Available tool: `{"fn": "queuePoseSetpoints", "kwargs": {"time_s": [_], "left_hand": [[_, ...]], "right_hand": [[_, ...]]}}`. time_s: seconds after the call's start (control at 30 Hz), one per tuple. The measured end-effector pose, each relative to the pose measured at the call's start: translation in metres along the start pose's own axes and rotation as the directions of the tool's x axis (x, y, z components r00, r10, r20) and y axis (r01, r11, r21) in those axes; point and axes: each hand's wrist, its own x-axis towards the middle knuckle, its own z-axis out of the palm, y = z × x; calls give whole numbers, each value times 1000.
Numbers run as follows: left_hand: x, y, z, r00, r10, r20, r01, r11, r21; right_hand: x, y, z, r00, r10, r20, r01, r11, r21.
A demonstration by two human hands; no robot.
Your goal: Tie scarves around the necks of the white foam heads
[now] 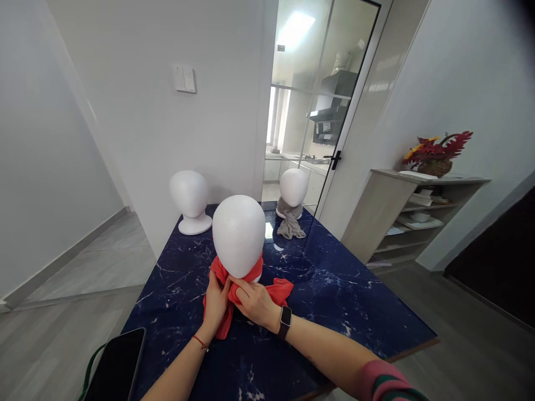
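- One red cloth scarf (281, 291) wraps the neck of a white foam mannequin head (239, 234) on a dark blue marbled table (343, 295).
- Left hand (216, 305) clamps the scarf at the neck.
- Right hand (256, 303), touching it, pinches the same scarf.

On table (334, 289): front head (238, 234) central; second head (189, 195) at 11 o'clock; third head (293, 186) at 1 o'clock; phone (117, 365), apparently, at 7 o'clock.

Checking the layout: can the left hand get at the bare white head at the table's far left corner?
Probably yes. The left hand grips the red scarf and must let go first, but the tabletop toward the bare head lies free, though far.
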Motion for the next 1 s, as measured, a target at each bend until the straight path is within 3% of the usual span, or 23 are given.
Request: {"fn": "queuePoseSetpoints", "kwargs": {"time_s": [0.1, 0.2, 0.33, 0.47, 0.6, 0.7, 0.87, 0.93, 1.0], "left_hand": [[0, -3, 0, 1000, -17, 9, 17, 1000, -1], [1, -6, 2, 1000, 31, 5, -30, 998, -61], [3, -11, 4, 997, 77, -28, -80, 987, -138], [7, -16, 2, 999, 26, -47, -32, 990, -138], [15, -17, -6, 999, -17, 40, 23, 989, -149], [21, -15, -15, 985, -108, 131, 137, 962, -237], [24, -4, -31, 882, -174, 438, 352, 861, -368], [24, -1, -35, 866, -170, 471, 350, 878, -326], [25, -3, -35, 889, -153, 431, 288, 919, -268]], "right_hand": [[1, 1, 1, 999, -38, -14, 38, 999, -11], [8, -2, -3, 993, -83, 79, 86, 995, -45], [25, -8, -8, 970, 24, 242, 8, 991, -131], [39, -14, -7, 955, 82, 284, -51, 992, -115], [45, -18, -3, 952, 162, 261, -141, 985, -98], [45, -19, 1, 944, 203, 261, -178, 977, -115], [45, -21, 6, 927, 248, 281, -201, 962, -187], [45, -22, 7, 916, 279, 287, -228, 953, -200], [45, -23, 7, 901, 307, 307, -254, 946, -201]]}}
